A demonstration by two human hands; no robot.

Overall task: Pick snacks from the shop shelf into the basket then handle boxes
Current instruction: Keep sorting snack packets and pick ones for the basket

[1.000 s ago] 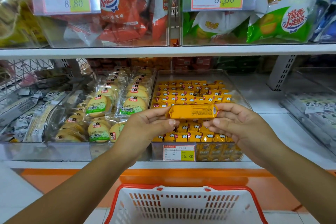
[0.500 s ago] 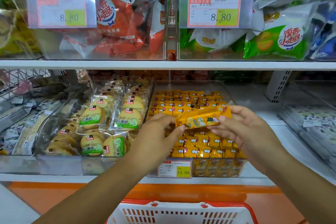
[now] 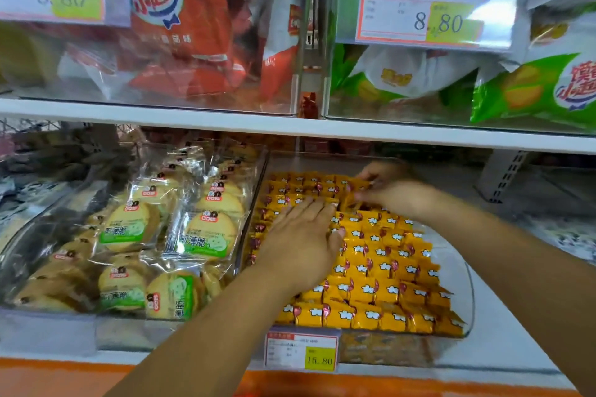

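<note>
Orange snack packs [image 3: 380, 267] are lying in rows in the clear bin [image 3: 466, 271] at the middle of the frame, on the lower shelf [image 3: 506, 338]. Half a second ago both hands were holding a single orange pack [image 3: 353, 190] up above the bin. Now it is sitting down among the back rows, and the right hand [image 3: 400, 195] is pinching its end with curled fingers. The left hand [image 3: 303, 235] has let go and is lying flat on the packs, fingers straight and close together. The red-rimmed basket, earlier at the bottom edge, is no longer showing. Round biscuit packs [image 3: 206, 229] are filling the bin at the left.
</note>
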